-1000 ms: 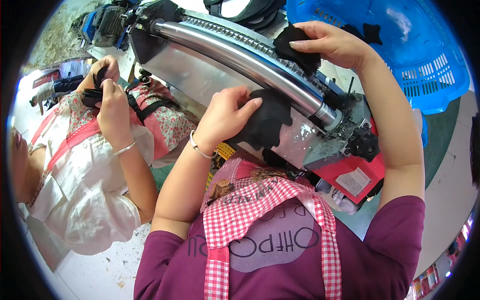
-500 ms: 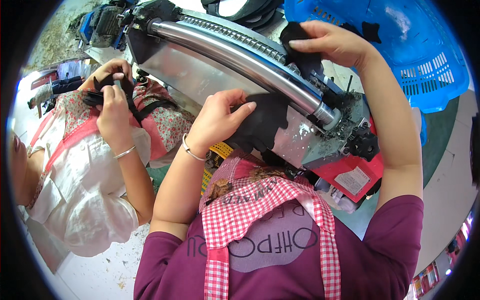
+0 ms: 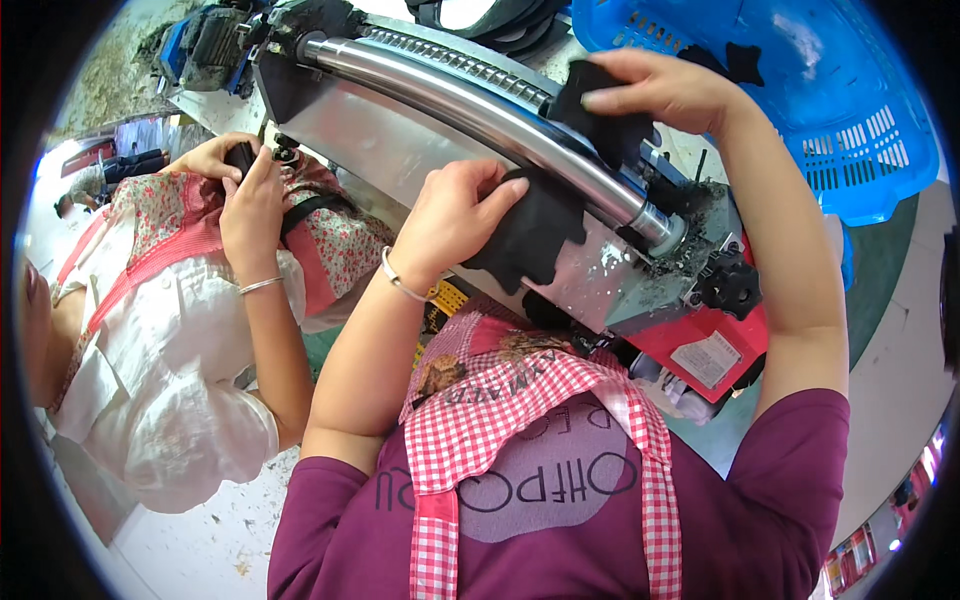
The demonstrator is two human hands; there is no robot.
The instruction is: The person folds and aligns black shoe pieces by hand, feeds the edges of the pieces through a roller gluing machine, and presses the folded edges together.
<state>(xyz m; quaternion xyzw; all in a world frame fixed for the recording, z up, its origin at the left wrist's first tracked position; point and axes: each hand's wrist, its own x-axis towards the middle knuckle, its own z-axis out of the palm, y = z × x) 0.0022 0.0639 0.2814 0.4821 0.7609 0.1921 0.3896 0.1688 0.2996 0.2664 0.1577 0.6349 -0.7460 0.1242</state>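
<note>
Between the thumb and fingers of my left hand [image 3: 455, 215] is the edge of a thin black sheet piece [image 3: 535, 235] with a notched outline. That piece lies against the near side of a shiny metal roller [image 3: 480, 115], over the machine's sloping metal plate [image 3: 370, 140]. Beyond the roller, my right hand [image 3: 670, 92] pinches another black sheet piece [image 3: 610, 125], which hangs down at the far side near the roller's right end. Whether the two pieces touch under the roller is hidden.
A blue plastic basket [image 3: 830, 90] with a few black pieces stands at the far right. Black scraps coat the machine's right end by a black knob [image 3: 730, 290]. To my left, a co-worker's hands [image 3: 245, 190] hold something black. Black curved bands [image 3: 490, 25] lie behind the roller.
My left hand and its black piece have moved slightly up toward the roller. The right hand has lowered its piece a little toward the machine. The co-worker's hands have come closer together.
</note>
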